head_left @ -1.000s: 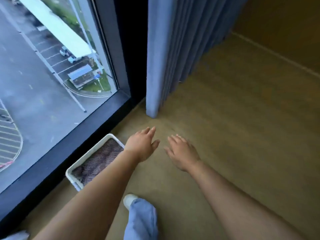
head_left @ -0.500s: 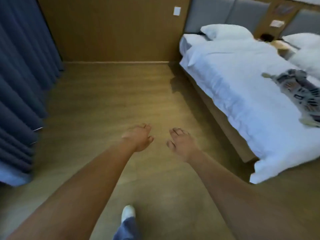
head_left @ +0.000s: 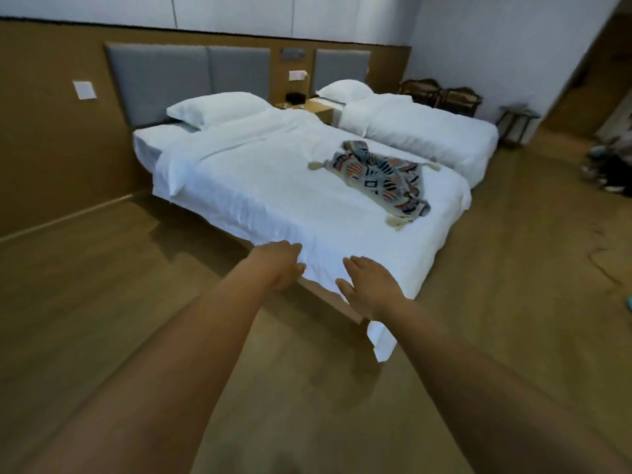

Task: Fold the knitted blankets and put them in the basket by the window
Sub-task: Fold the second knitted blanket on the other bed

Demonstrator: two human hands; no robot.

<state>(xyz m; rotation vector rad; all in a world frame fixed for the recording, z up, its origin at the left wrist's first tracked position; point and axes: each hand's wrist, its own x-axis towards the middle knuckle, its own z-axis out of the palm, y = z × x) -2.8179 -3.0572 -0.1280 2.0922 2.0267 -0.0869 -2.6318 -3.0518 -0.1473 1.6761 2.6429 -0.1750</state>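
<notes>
Change: the view has swung from the window and basket, seen 1 s ago, round to the beds. The basket, which then held 1 dark blanket, is now out of view.
Blanket: 1 patterned blanket lies crumpled and unfolded on the near bed, toward its far side, well apart from both hands.
Left hand: the left hand is empty, fingers loosely straight, held out at the bed's near edge.
Right hand: the right hand is empty, fingers straight, just beside the left; I cannot tell whether it touches the sheet.
Meaning: probably 1 blanket is stowed and this is next. It calls for stepping closer, then spreading and folding.
</notes>
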